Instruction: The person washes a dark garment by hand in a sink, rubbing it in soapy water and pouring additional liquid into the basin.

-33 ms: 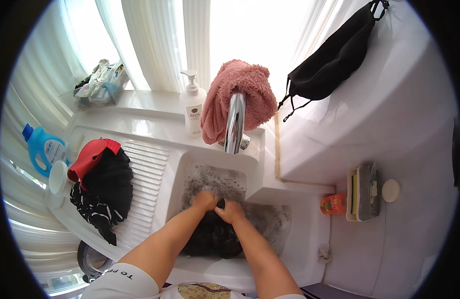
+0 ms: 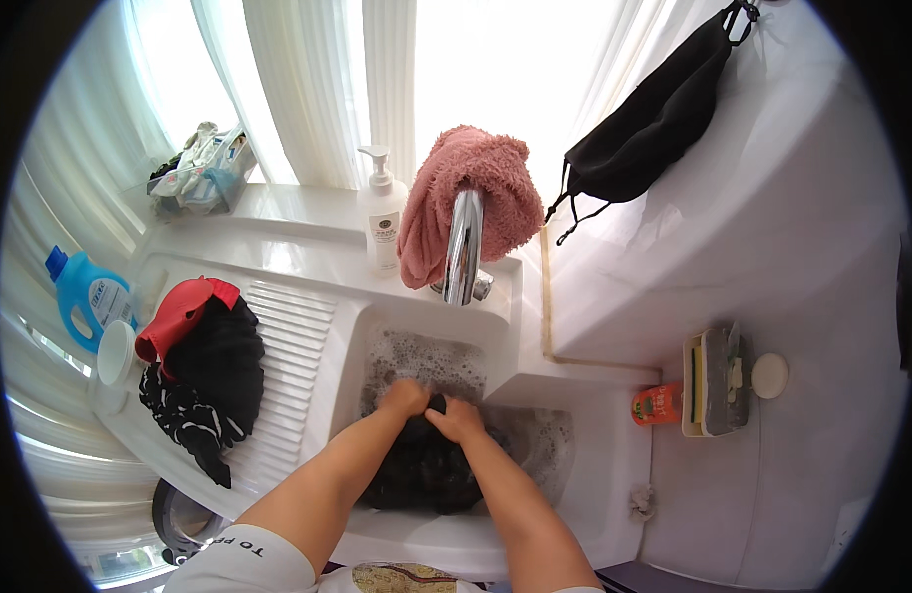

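Nearest, a white sleeve (image 2: pixel 243 553) of smooth fabric sat at the lower edge, and the person's bare forearms reached over the rim of a glossy white sink (image 2: pixel 614 494). In its basin, toward the near side, lay the black cloth (image 2: pixel 421 474), soaked, crumpled and partly under water. Its broad, rounded mass spread toward the person, while a gathered end rose between the hands and pointed away, toward the tap; the loose folds showed no clear long axis. The left hand (image 2: pixel 406 397) and the right hand (image 2: pixel 458 421) met at that end, fingers curled in and pinching the cloth, their tips mostly hidden. Beyond, cloudy grey water (image 2: pixel 426 348) carried a lacy film of bubbles. To the left, a ridged washboard (image 2: pixel 293 336) sloped beside the basin, bearing a limp heap of dark garments (image 2: pixel 218 366) with a smooth red piece (image 2: pixel 176 318) on top; a blue plastic bottle (image 2: pixel 83 296) stood past it. At right, an orange container (image 2: pixel 658 403) was next to a sponge holder (image 2: pixel 715 385). Farther back, a fluffy pink towel (image 2: pixel 485 193) draped the curved chrome tap (image 2: pixel 464 247), beside a white pump bottle (image 2: pixel 384 222). Pleated white curtains (image 2: pixel 307 89) framed the bright window.
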A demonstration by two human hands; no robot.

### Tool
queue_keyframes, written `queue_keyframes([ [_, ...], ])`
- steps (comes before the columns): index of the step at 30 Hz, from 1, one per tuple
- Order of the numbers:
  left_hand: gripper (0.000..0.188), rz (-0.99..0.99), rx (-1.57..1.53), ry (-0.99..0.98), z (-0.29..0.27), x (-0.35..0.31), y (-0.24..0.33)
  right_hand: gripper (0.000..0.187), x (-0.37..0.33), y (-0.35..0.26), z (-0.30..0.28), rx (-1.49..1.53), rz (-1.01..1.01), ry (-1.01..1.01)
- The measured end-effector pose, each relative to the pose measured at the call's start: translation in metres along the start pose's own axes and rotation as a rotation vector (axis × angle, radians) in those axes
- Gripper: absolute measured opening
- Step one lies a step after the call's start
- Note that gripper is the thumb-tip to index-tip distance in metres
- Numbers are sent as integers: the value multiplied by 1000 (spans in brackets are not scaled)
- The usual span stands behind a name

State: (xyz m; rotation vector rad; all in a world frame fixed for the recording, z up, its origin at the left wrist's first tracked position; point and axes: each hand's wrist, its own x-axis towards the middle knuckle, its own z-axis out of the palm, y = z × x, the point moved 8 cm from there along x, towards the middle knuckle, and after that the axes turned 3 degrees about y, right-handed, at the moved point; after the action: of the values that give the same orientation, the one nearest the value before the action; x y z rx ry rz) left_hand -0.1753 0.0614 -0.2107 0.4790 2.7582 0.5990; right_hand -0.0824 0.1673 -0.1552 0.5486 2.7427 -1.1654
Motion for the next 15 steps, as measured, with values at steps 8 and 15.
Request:
queue_keyframes([
  [8, 40, 127, -687, 199, -180, -102, 61, 82, -97, -86, -99, 175, -479, 56],
  [15, 59, 267, 30, -295, -128, -199, 43, 100, -167, -65, -10, -423, -433, -245],
])
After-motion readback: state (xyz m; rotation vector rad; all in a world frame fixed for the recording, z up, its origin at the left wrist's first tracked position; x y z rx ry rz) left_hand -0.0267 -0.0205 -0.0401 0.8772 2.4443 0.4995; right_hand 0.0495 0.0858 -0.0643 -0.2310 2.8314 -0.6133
